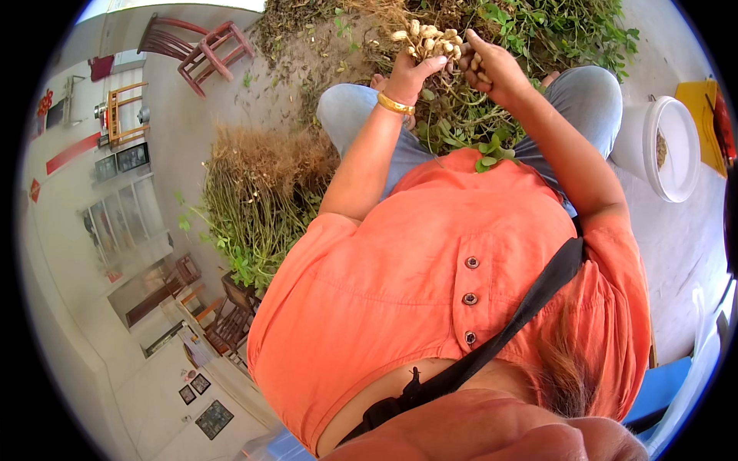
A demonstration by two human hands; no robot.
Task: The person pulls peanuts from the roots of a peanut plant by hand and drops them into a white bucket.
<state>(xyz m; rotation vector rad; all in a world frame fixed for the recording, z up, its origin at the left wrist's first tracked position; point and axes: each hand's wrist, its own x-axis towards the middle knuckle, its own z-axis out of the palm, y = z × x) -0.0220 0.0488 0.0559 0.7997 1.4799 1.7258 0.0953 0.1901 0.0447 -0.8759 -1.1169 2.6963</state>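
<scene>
A cluster of pale peanut pods (429,39) on their stems is gripped in my left hand (406,78), which has a gold bracelet (395,104) at the wrist. Close on its right is my right hand (500,70), thumb up, with a few loose peanuts (478,64) held in its curled fingers. Both hands are above my spread knees. Under them, between my legs, lie leafy peanut plants (461,112), partly hidden by the hands and forearms.
A white plastic bucket (631,138) with some contents stands by my right knee, near a yellow container (695,118). On my left is a stacked bundle of peanut plants (262,199). More green plants (568,26) lie ahead. A red wooden chair (210,57) is at the far left.
</scene>
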